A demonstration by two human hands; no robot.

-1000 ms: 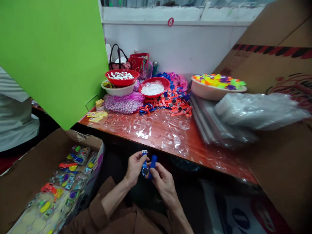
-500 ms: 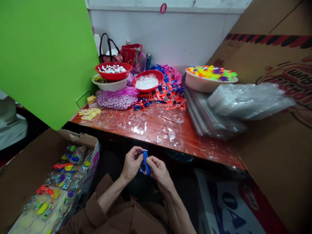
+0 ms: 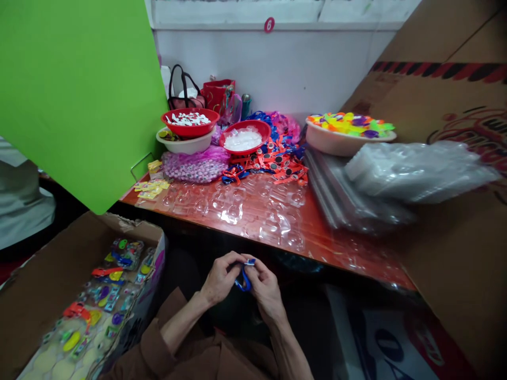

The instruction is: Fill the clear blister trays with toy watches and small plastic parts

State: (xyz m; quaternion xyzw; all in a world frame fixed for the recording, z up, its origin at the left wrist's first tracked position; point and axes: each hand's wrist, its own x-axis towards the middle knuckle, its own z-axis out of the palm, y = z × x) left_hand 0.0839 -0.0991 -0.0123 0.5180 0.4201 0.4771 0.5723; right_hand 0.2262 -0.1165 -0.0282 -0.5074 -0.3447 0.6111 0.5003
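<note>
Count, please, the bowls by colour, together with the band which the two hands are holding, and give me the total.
Red bowls: 2
Pale bowls: 2
Blue band between the left hand and the right hand: 1
Total: 5

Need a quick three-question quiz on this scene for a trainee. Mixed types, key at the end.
1. Multiple choice. What colour is the strap held between the left hand and the right hand?
A) orange
B) blue
C) yellow

2. True or false. One red bowl is stacked on a white bowl.

3. Fill in the blank. The round sign on the wall shows the number ___.

Key: 1. B; 2. True; 3. 6
</note>
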